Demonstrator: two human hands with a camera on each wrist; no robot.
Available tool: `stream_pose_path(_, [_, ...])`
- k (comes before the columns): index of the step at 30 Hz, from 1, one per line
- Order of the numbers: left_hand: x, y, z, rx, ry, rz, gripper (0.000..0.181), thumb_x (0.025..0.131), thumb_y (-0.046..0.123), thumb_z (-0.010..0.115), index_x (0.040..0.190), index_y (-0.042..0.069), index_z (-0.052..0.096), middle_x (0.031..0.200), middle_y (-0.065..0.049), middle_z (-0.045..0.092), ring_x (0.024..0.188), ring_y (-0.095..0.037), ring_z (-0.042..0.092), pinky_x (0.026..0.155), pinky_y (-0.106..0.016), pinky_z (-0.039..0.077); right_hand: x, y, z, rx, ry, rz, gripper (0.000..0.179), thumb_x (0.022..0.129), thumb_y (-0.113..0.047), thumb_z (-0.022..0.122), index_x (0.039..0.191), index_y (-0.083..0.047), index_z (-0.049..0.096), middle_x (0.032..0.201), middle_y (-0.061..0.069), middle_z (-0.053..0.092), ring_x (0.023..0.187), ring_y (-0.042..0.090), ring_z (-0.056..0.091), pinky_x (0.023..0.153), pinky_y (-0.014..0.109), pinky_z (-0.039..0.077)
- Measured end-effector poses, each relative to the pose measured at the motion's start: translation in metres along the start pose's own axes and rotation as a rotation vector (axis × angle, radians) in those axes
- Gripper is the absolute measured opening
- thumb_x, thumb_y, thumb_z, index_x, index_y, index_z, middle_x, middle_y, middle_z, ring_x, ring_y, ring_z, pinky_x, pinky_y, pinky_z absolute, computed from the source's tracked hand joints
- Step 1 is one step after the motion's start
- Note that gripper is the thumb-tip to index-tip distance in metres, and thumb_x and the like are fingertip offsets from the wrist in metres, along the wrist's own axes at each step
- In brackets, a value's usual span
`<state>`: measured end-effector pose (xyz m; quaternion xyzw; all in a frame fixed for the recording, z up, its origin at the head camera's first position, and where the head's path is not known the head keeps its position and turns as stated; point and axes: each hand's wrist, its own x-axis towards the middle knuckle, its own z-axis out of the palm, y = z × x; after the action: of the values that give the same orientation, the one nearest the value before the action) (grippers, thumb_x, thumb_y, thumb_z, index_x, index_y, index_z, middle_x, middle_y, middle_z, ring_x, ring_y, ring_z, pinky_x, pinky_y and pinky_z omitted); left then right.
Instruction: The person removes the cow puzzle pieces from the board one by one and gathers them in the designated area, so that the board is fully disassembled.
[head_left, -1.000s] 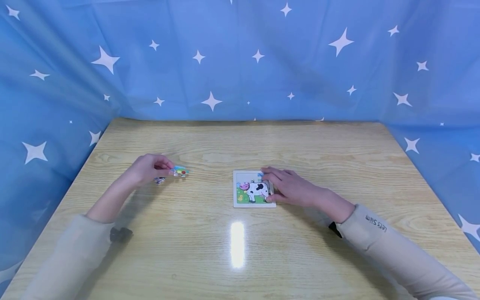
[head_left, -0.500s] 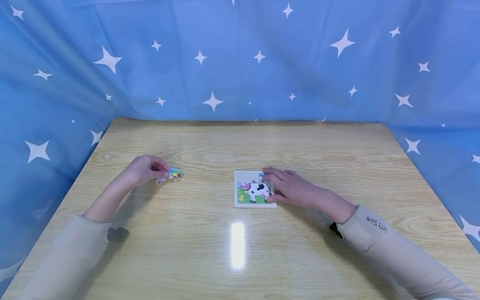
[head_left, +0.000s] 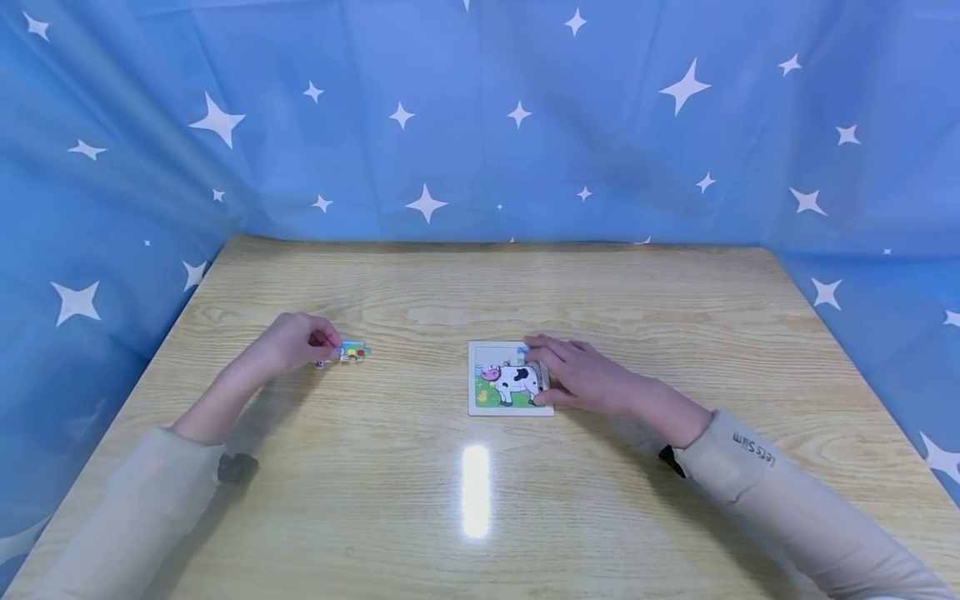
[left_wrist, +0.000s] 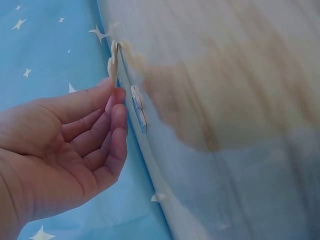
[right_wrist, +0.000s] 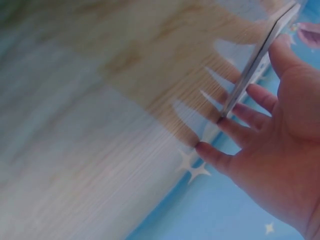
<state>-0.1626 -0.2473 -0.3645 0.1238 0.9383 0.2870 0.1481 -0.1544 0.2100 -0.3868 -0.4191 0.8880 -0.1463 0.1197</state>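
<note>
In the head view, my left hand (head_left: pixel 294 343) pinches a colourful jigsaw piece (head_left: pixel 354 348) between thumb and fingers, low over the left part of the table. The left wrist view shows this piece edge-on, upright at the fingertips. Beside it lies another jigsaw piece (left_wrist: pixel 138 105) on the tabletop; the hand partly covers it from above. A square tray puzzle (head_left: pixel 483 400) with a pale frame and a cow picture lies flat near the middle. My right hand (head_left: pixel 588 375) holds it across its right side, thumb at the near corner and fingers over the far corner, hiding part of it.
The wooden table (head_left: pixel 637 517) has a glossy surface with a bright reflection (head_left: pixel 476 490) in front of the puzzle. A blue curtain (head_left: pixel 480 50) with white stars hangs behind and along both sides of the table.
The left hand has moved slightly left and lowered its jigsaw piece, which now overlaps the other piece. The right hand and the tray puzzle have stayed in place.
</note>
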Motion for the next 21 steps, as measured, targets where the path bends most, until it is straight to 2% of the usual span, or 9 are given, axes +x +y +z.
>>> stream_pose_path(13, [0.0027, 0.0011, 0.0032, 0.040, 0.018, 0.036, 0.005, 0.099, -0.003, 0.077, 0.099, -0.005, 0.073, 0.083, -0.004, 0.067, 0.078, -0.019, 0.058, 0.068, -0.028, 0.047, 0.0010, 0.0016, 0.0014, -0.010, -0.009, 0.018, 0.055, 0.111, -0.030, 0.069, 0.151, 0.001, 0.049, 0.170, 0.029, 0.039, 0.154, 0.051, 0.042, 0.120, 0.075, 0.034])
stream_pose_path(21, [0.0033, 0.0009, 0.0041, 0.045, 0.013, 0.034, 0.007, 0.098, -0.001, 0.078, 0.097, -0.002, 0.072, 0.080, -0.002, 0.065, 0.073, -0.017, 0.056, 0.068, -0.030, 0.046, 0.0013, 0.0032, 0.0029, -0.011, -0.011, 0.021, 0.055, 0.111, -0.030, 0.069, 0.152, 0.002, 0.049, 0.170, 0.029, 0.039, 0.154, 0.052, 0.042, 0.120, 0.075, 0.034])
